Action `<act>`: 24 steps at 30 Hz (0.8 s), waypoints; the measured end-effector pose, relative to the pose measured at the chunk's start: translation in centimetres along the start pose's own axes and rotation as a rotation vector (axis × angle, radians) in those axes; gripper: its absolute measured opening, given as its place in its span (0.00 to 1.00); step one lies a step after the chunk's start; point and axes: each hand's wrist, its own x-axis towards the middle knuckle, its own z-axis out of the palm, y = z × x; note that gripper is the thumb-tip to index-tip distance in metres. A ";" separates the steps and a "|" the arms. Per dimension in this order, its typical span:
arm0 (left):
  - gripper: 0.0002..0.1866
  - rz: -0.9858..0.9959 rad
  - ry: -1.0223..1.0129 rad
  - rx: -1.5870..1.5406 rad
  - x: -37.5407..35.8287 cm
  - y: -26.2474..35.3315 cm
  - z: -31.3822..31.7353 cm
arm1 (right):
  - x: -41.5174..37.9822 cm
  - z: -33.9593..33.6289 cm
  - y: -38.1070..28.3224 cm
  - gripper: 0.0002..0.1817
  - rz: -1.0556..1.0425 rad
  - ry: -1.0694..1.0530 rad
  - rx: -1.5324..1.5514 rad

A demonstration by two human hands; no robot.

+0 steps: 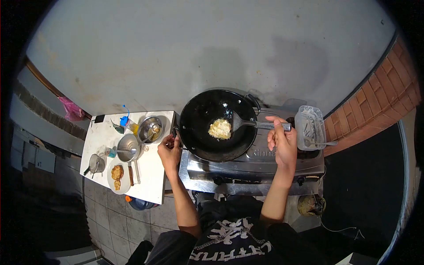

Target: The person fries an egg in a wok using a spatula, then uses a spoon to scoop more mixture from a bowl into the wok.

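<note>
**Left hand on the wok, right hand on the spatula**

A grey wall rose behind everything, with a brick wall at the right. In front of the grey wall, a metal gas stove stood to the right of a white worktop. The black wok sat on the stove's left side. The left hand was closed at its left handle, while the right hand held the spatula's handle loosely, with the fingers partly curled. The metal spatula reached into the wok from the right.

Right of that hand, a clear plastic container rested on the stove, a metal utensil lying across its lower edge. On the worktop, a white plate carried browned pieces of food. Beyond it were two metal bowls, the nearer one holding a spoon and the farther one also with a utensil inside. A mesh strainer lay left of the plate, and a blue-topped bottle stood beside the farther bowl.

The pale yellow food lay in a small mound near the middle of the wok, just beside the spatula's blade.
</note>
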 end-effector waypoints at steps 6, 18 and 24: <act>0.17 -0.018 0.001 -0.014 -0.2 0.3 -0.1 | -0.2 -0.2 -0.2 0.16 -0.023 0.026 0.034; 0.17 -0.013 0.081 0.013 -0.1 0.7 -0.1 | -0.5 -0.6 -0.2 0.15 -0.047 0.088 0.121; 0.15 0.083 0.014 -0.073 2.5 0.1 -0.5 | -2.1 0.8 -0.5 0.15 0.036 0.047 0.118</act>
